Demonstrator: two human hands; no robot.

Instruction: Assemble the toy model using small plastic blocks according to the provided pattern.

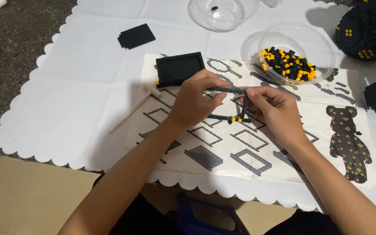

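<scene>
Near the middle of the surface, which is covered by a white cloth with scalloped edges, both hands are closed on a thin rectangular frame of small black building blocks with a few yellow ones. The left hand pinches the frame's left end between thumb and fingers, and the right hand grips its right side with the fingertips curled round the upper strip. The frame is held just above a printed instruction sheet with grey frame diagrams and a picture of a black bear figure, which lies across the centre and right of the surface. Just beyond the left hand, on the sheet's far left corner, lies a flat black block plate with a raised rim. A smaller flat black block plate lies further toward the far edge. A small white hammer rests to the left of the hands, partly on the sheet. Toward the far right stands a clear plastic bowl holding loose black and yellow blocks, and another clear bowl, nearly empty, sits at the far edge. Dark block-built parts with yellow spots stand at the far right corner.
</scene>
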